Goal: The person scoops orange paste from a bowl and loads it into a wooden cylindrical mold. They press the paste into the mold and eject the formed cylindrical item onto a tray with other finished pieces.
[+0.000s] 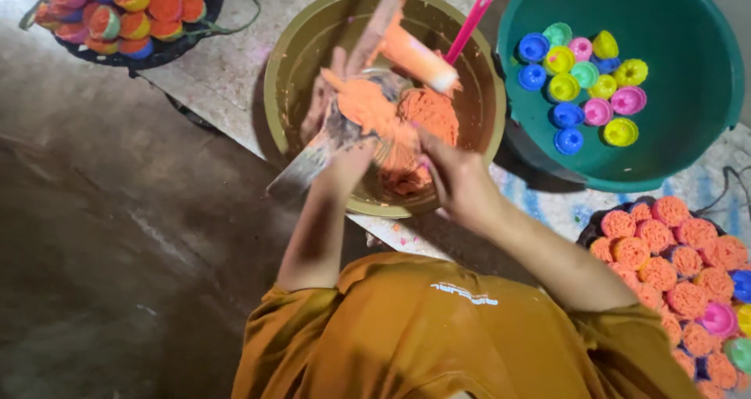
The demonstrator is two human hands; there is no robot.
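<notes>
The person in the orange shirt worked over a wide olive-coloured bowl that stood on a pale, stained work surface, close to that surface's near edge. Inside the bowl lay a mass of orange paste, heaped toward its right half.

The left hand was inside the bowl, fingers wrapped around a small round container loaded with orange paste; the same hand seemed to pinch a blurred flat blade, which slanted down past the bowl's near-left rim, though the exact grip could not be made out. The right hand hovered over the bowl's near-right rim, fingers curled closed; what they held was hidden, so that grip could not be told. A paste-coated tool angled across the bowl's middle, and a pink handle rose toward the far-right rim.

Just beside the bowl, at the surface's right, stood a teal tub holding small moulds in blue, yellow, pink and green. At the near-right corner a dark tray carried orange ridged cakes packed touching one another. At the far-left corner a dark basket held multicoloured pieces.
</notes>
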